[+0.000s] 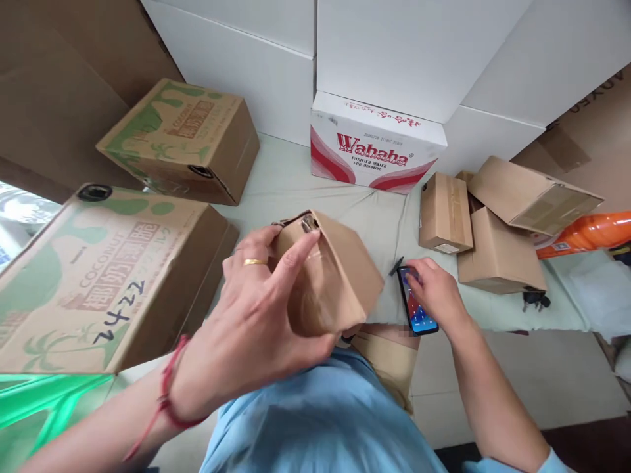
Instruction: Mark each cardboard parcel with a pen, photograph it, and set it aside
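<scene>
Left grip (261,302) clasps a tilted brown cardboard box (355,269) at near centre, seemingly to steady it. Right grip (438,289) touches a black rectangular smartphone (424,316) on the pale-green counter (280,171); grasping, I cannot tell.

Cartons at the edges of my view
At left I have a coconut carton (93,282) hand-marked 2422, with another coconut carton (172,141) at upper left. A Wahaha water carton (369,151) stands upper centre; piled brown boxes (497,256) sit right, beside an orange object (591,233).
</scene>
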Demonstrator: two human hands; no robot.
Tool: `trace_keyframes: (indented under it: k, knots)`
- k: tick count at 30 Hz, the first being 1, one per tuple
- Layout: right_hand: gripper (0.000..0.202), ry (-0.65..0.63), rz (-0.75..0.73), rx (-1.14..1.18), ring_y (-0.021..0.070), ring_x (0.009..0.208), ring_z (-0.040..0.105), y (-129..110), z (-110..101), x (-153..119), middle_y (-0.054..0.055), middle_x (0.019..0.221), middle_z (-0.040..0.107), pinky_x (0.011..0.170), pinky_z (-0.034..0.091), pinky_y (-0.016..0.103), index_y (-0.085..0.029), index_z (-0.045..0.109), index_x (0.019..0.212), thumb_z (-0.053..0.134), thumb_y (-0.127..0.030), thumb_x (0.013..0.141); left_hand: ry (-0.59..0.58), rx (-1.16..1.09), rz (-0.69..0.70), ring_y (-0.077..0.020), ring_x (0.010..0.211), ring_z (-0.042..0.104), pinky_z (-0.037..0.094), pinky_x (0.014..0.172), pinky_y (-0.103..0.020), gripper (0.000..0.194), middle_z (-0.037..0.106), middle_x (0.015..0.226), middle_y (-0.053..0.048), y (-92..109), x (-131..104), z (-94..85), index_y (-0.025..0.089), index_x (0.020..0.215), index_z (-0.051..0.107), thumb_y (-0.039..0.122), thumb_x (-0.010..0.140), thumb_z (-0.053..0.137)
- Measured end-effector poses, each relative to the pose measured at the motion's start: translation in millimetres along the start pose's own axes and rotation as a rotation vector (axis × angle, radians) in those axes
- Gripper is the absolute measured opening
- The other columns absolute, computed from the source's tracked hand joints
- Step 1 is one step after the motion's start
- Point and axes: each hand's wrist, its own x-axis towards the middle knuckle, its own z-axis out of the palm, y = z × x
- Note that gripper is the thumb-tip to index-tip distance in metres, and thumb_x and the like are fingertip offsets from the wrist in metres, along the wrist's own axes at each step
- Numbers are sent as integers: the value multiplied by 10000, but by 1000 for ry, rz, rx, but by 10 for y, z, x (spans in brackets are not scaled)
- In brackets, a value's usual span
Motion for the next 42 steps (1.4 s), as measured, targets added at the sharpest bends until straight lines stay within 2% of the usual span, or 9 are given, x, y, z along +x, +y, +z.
trace_keyframes:
  k: [5,12,18,20,24,27,31,37,42]
  knots:
    - [459,-423,-125,-413,246,966,770,-372,-153,317,140,1223,734,681,445,299,-207,695,1321,450,-28,976,-131,8,67,-517,1446,486,522,1107,-674,1040,466,1565,-192,36,-65,-386,323,1586,485,536,644,871]
    - [337,-486,-260,-425,287,999,804,-445,129,568,158,1087,814,737,481,307,-180,731,1227,490,-89,1010,-35,69,74,-536,1516,460,422,1166,-714,643,520,1587,-279,150,-32,-123,175,1336,621,462,789,796]
    - [172,-287,-270,-356,253,911,779,-430,-6,547,130,1013,819,715,448,302,-194,713,1058,557,-180,985,130,-102,267,-363,1343,690,467,1101,-510,335,747,1428,-176,134,-114,28,185,1199,659,439,985,711]
    - [103,-5,-218,-123,208,769,714,-452,-158,510,70,862,767,675,428,295,-217,646,897,583,-235,976,152,-131,284,-338,1296,721,475,1072,-486,280,774,1394,-159,104,-117,37,179,1176,678,403,1008,691]
    - [403,564,-105,829,106,509,372,-658,-496,393,-90,587,390,534,334,256,-263,411,720,738,-378,927,182,-157,276,-290,1223,748,472,1024,-453,179,813,1325,-120,127,-111,55,171,1114,707,314,1019,656]
    - [309,477,-46,1297,94,484,327,-973,-692,266,-78,643,507,453,244,242,-265,500,831,702,-455,966,194,-162,251,-271,1126,760,464,981,-451,155,826,1291,-108,191,-108,71,167,1079,722,284,999,657]
    - [281,164,-93,1337,98,574,465,-1392,-727,154,25,975,752,464,323,238,-255,631,1109,691,-501,986,183,-159,236,-271,1061,750,449,964,-460,163,826,1284,-108,259,-119,81,163,1064,743,276,977,665]
    - [168,298,-157,1279,90,558,417,-1659,-538,223,-75,673,476,522,372,227,-243,601,903,712,-351,968,162,-116,257,-316,1427,638,411,1092,-489,278,703,1538,-104,286,-162,94,169,1229,761,293,1012,639]
    - [264,260,-136,1285,88,526,406,-1689,-545,197,-17,841,677,477,339,241,-255,667,1180,639,-480,1046,125,-108,266,-306,1427,649,392,1123,-504,404,697,1544,-100,270,-186,100,150,1380,720,316,1029,606]
